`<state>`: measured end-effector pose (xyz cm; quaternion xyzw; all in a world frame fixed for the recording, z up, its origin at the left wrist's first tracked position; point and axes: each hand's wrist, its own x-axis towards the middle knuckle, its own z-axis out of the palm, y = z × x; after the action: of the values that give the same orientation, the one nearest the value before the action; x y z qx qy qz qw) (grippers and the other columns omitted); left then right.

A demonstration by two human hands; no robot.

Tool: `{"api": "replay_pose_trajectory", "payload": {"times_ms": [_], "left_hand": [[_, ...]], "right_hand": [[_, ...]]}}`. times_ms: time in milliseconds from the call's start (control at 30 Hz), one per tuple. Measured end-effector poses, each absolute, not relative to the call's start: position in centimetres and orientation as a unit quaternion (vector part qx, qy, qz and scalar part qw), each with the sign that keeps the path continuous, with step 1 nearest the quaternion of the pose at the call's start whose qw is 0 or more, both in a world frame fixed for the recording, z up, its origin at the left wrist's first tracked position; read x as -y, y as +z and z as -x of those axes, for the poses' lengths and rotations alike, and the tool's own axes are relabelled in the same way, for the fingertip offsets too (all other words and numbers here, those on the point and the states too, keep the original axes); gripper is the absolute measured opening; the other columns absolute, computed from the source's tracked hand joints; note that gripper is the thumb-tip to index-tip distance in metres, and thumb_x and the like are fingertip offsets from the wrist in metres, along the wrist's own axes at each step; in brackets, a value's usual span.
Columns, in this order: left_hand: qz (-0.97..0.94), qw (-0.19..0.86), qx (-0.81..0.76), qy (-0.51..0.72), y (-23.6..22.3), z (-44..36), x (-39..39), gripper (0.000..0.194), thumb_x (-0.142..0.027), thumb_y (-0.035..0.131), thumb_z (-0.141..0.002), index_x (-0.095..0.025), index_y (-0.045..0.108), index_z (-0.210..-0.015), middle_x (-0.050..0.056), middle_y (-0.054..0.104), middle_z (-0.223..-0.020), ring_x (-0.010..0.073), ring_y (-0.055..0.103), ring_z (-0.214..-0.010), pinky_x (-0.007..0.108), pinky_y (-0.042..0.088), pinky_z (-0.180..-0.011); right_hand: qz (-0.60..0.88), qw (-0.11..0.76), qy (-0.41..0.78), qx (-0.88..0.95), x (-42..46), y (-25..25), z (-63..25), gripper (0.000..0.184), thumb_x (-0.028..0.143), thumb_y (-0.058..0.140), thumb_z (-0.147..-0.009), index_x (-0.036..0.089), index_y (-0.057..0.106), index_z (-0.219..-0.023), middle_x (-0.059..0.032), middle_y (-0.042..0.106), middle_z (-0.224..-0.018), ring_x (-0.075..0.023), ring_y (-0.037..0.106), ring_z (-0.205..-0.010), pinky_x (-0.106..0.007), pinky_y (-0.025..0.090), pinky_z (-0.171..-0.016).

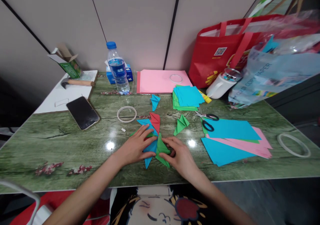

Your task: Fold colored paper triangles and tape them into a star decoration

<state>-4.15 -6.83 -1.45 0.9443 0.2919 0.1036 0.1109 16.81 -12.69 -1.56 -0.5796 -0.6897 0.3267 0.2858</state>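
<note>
My left hand (137, 143) lies with its fingers spread over a cluster of folded paper pieces on the table. Blue folded paper (150, 147) shows beneath and between those fingers, and a red folded piece (155, 121) sits at the cluster's top. On its right side a green folded paper piece (162, 147) is pinched between the thumb and fingers of my right hand (180, 155). It touches the blue paper; whether they interlock I cannot tell. Apart from the cluster lie a single blue folded piece (154, 102) and a green one (181, 123).
Scissors (209, 119) lie by loose blue and pink sheets (233, 130) at right. Behind are stacked cut sheets (188, 97), pink paper (160, 80), a water bottle (118, 70), a white mug (221, 85) and a red bag (205, 55). A phone (83, 112) and hammer (78, 82) lie left.
</note>
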Motion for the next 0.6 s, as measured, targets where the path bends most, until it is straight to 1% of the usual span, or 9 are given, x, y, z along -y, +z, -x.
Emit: {"api": "replay_pose_trajectory", "payload": {"times_ms": [167, 467, 600], "left_hand": [[-0.945, 0.109, -0.291, 0.104, -1.6, 4.1, 6.7, 0.054, -0.054, 0.050, -0.084, -0.020, 0.049, -0.126, 0.014, 0.045, -0.132, 0.0336, 0.024, -0.136, 0.052, 0.031, -0.108], [-0.945, 0.106, -0.292, 0.101, -1.8, 4.2, 6.8, 0.056, -0.053, 0.050, -0.085, -0.019, 0.046, -0.129, 0.014, 0.045, -0.134, 0.0327, 0.022, -0.137, 0.051, 0.031, -0.109], [-0.953, 0.083, -0.272, 0.105, -1.6, 4.1, 5.9, 0.060, -0.056, 0.052, -0.082, -0.018, 0.047, -0.128, 0.015, 0.047, -0.133, 0.0326, 0.028, -0.135, 0.051, 0.033, -0.107]], "right_hand": [[0.585, 0.265, 0.317, 0.698, 12.7, -1.9, -16.8, 0.044, 0.019, 0.068, -0.072, 0.021, 0.059, -0.115, -0.0075, 0.059, -0.106, -0.0206, 0.058, -0.088, -0.029, 0.050, -0.064], [0.588, 0.256, 0.307, 0.703, 12.7, -1.8, -16.8, 0.045, 0.019, 0.068, -0.073, 0.019, 0.057, -0.116, -0.0078, 0.058, -0.104, -0.0199, 0.059, -0.086, -0.029, 0.051, -0.064], [0.582, 0.270, 0.309, 0.702, 12.8, -1.8, -16.9, 0.048, 0.020, 0.068, -0.073, 0.020, 0.055, -0.119, -0.0083, 0.058, -0.106, -0.0187, 0.060, -0.081, -0.029, 0.052, -0.062]]}}
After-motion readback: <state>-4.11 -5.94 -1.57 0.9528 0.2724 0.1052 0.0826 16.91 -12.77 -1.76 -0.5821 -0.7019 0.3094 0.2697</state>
